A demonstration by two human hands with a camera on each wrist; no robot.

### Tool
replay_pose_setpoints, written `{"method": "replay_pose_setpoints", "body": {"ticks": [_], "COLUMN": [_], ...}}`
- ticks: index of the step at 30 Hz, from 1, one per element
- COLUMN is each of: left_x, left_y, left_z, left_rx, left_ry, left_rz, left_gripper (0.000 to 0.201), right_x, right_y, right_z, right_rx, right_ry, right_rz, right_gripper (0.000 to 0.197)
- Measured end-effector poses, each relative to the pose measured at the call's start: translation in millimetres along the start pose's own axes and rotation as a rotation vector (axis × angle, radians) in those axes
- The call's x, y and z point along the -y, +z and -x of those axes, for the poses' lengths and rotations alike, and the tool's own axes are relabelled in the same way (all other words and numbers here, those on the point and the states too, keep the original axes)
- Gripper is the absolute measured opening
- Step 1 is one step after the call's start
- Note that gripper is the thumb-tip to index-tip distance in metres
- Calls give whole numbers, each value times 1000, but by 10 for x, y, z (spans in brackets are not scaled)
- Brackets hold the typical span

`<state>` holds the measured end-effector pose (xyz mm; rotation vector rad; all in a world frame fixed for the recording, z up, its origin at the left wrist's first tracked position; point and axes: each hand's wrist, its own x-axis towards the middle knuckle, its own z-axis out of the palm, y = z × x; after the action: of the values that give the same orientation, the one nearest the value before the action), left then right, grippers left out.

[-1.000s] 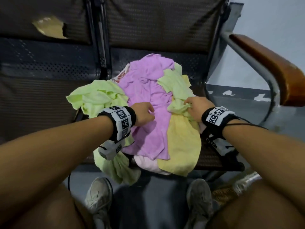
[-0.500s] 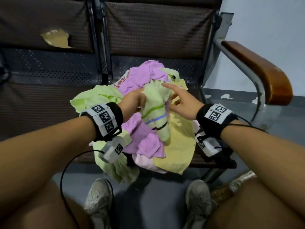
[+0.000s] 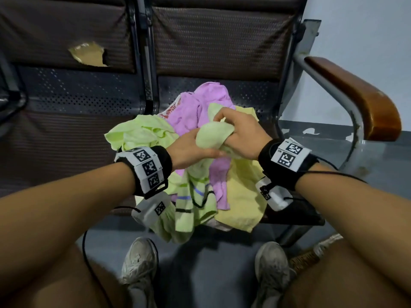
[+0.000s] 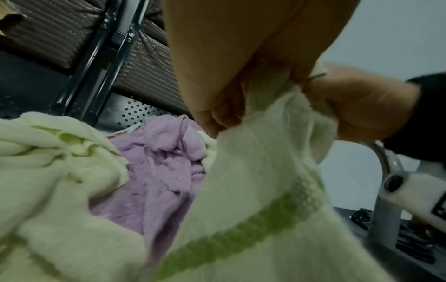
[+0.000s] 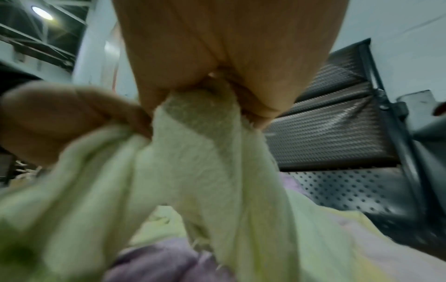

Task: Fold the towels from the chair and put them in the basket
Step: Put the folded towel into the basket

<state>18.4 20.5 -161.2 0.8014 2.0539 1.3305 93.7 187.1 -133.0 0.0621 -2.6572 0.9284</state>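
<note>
Left hand (image 3: 189, 150) & right hand (image 3: 240, 134) both grip the bunched top of the striped green towel (image 3: 195, 196), w/ the rest hanging below over the towel pile (image 3: 200, 107) on the chair (image 3: 213, 41).

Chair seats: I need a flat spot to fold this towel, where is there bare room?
The left seat, beside the pale green towel, is bare. The right seat is crowded with the towel pile, leaving only a strip near the armrest.

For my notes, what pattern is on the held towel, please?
Pale green towel with green, blue, black stripes; head view.
</note>
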Motion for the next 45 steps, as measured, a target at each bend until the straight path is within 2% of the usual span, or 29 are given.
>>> {"method": "replay_pose_setpoints", "body": {"ticks": [2,5,7,8,9,10,13,16,18,19,20,22,23,25,27,28,29,31,34,36,39,42,45], "left_x": [-45,-60,-44,-20,-1,30,26,-29,-61,-66,-39,-31,-36,-63,-93,-101,-117,-138,-230,-327,-427,-441,-472], "left_y": [11,-83,-184,-233,-267,-289,-255,-118,-27,8,29,12,-22,-95,-162,-191,-211,-252,-297,-347,-450,-497,-446], "left_z": [-47,-93,-100,-103,-101,-111,-119,-116,-100,-101,-128,-175,-203,-255,-307,-337,-357,-391,-388,-377,-342,-294,-249], "left_rx": [-147,-304,-366,-397,-425,-445,-449,-306,-180,-140,-141,-251,-310,-380,-428,-456,-487,-526,-549,-599,-647,-642,-625], "left_ry": [8,-63,-43,-30,-29,-11,54,42,44,54,77,64,43,13,-21,-55,-90,-138,-157,-152,-120,-111,-129], "left_rz": [-25,36,2,-46,-128,-233,-453,-288,-218,-278,-372,-518,-532,-525,-479,-431,-353,-85,374,506,618,650,651], "left_gripper": [5,17,11,7,13,18,13,14,41,48,42,10,10,8,14,21,27,38,45,43,34,25,18], "right_x": [-51,-245,-375,-409,-414,-396,-242,-120,-79,-71,-69,-100,-141,-270,-424,-485,-528,-566,-484,-361,-216,-64,58], "right_y": [12,-32,-58,-64,-68,-67,-66,-80,-93,-102,-110,-131,-145,-163,-168,-186,-214,-280,-347,-359,-352,-316,-228], "right_z": [2,35,78,90,88,71,-34,-82,-56,-43,-32,-15,-7,17,33,38,32,-31,-155,-207,-182,-13,114], "right_rx": [44,235,349,355,317,251,51,-14,-11,-8,-6,2,28,143,253,261,241,110,-100,-118,-61,119,275], "right_ry": [64,325,359,352,328,289,216,121,40,14,1,7,31,99,197,255,313,379,319,227,100,4,-78], "right_rz": [-39,-36,130,190,215,207,115,41,50,47,37,11,32,225,435,450,427,352,215,152,114,61,188], "right_gripper": [31,27,32,39,44,48,55,40,26,23,21,22,25,30,19,21,29,37,17,2,19,31,34]}}
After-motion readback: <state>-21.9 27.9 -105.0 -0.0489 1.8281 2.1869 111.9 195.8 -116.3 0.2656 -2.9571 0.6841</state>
